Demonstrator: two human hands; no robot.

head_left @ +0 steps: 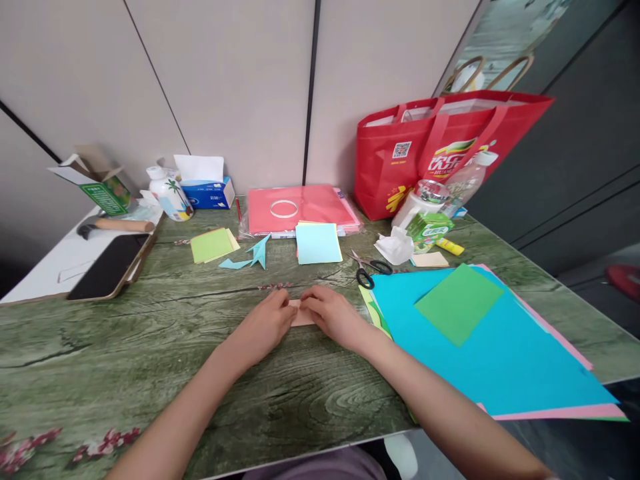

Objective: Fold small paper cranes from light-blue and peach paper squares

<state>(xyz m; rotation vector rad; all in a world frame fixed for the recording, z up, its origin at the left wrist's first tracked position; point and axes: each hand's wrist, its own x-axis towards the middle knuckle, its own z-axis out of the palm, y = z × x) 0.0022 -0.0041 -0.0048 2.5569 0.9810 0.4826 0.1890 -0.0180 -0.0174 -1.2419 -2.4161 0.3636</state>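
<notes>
Far left of the hands, a hammer (pixel 127 225) lay just beyond a dark-screened device (pixel 103 268). Ahead-left: green paper squares (pixel 213 245), then a folded blue paper figure (pixel 259 253). Left hand (pixel 270 320), fingers curled in, had hold of the left end of a pink paper strip (pixel 302 318), low on the counter (pixel 125 347) between both hands. Straight ahead, light-blue squares (pixel 319 243). Right hand (pixel 334 317) similarly curled, fingertips closed on the strip's right end. Ahead-right, scissors (pixel 365 277); right, a blue sheet (pixel 475 367) beneath a green square (pixel 459 305).
</notes>
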